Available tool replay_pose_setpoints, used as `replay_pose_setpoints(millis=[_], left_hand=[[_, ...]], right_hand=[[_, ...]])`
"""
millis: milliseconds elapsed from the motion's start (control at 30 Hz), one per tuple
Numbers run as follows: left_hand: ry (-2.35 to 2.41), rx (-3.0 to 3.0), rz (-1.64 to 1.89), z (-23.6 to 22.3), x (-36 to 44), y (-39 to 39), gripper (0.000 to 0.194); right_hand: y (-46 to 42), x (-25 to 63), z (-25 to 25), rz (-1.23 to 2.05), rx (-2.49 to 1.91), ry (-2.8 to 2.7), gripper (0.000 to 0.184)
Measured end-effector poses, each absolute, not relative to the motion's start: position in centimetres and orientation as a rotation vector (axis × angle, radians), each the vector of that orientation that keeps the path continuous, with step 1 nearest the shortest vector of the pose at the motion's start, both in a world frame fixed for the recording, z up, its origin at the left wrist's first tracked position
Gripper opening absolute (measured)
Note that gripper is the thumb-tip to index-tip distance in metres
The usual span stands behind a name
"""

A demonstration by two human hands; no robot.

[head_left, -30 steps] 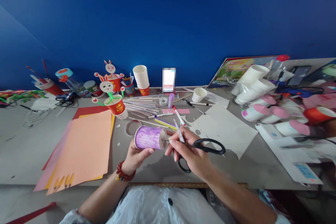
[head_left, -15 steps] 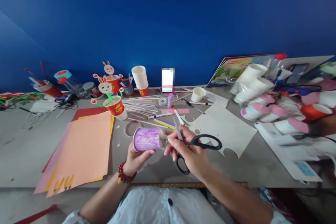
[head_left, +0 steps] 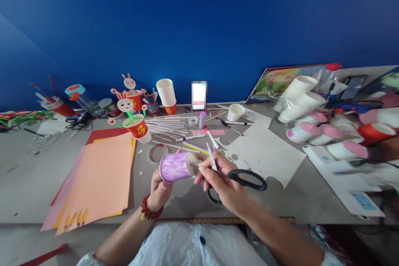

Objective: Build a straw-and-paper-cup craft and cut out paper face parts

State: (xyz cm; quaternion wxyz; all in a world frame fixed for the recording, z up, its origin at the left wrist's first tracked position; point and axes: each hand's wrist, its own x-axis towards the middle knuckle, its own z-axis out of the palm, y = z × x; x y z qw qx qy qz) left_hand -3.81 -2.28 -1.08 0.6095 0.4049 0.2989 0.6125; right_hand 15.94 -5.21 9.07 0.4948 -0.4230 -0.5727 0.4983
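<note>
Blue wall point(head_left: 199, 16) behind, full width. Grey table point(head_left: 28, 183) below it. On table, L side: stack of coloured paper point(head_left: 102, 174), peach sheet on top, yellow/pink/red edges showing under. R side: white sheet point(head_left: 268, 153) w/ curved cut-outs along its edges; cups w/ pink ends point(head_left: 304, 132) lie farther R.

R hand point(head_left: 227, 183) — grips black-handled scissors point(head_left: 231, 174), blades spread: one blade point(head_left: 211, 158) angles up & away, other aims twd cup base. Tip contact w/ base: can't tell. L hand point(head_left: 161, 187) — wrapped round purple-streaked cup point(head_left: 176, 167), held on its side above table, base point(head_left: 191, 165) facing R hand, rim to L. Red bead bracelet point(head_left: 149, 210) on L wrist.

Smaller: red cup w/ rabbit figure point(head_left: 137, 129), upright, just beyond paper stack. Tape ring point(head_left: 149, 154) flat on table, near purple cup, far side. Red-white marker point(head_left: 213, 138) lies beyond scissors. Smallest: white scraps point(head_left: 140, 173), betw. stack & purple cup.
</note>
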Motion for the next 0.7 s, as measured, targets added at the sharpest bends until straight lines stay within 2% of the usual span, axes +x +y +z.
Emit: replay_pose_setpoints(millis=[100, 200, 333, 700], left_hand=[[0.686, 0.758, 1.397, 0.0, -3.4, -1.7, 0.048], [0.708, 0.671, 1.209, 1.5, -3.5, -1.2, 0.037], [0.64, 0.622, 1.056, 2.8, -3.4, -1.0, 0.032], [0.688, 0.786, 1.194, 2.8, -2.9, -1.7, 0.029]], right_hand=[[-5.4, 16.4, 9.8, 1.066, -1.079, -1.596, 0.019], [-5.2, 16.5, 10.5, 0.876, -1.081, -1.77, 0.021], [-4.9, 16.5, 10.8, 0.731, -1.063, -1.886, 0.022], [-5.2, 16.3, 10.3, 0.742, -1.122, -1.85, 0.022]])
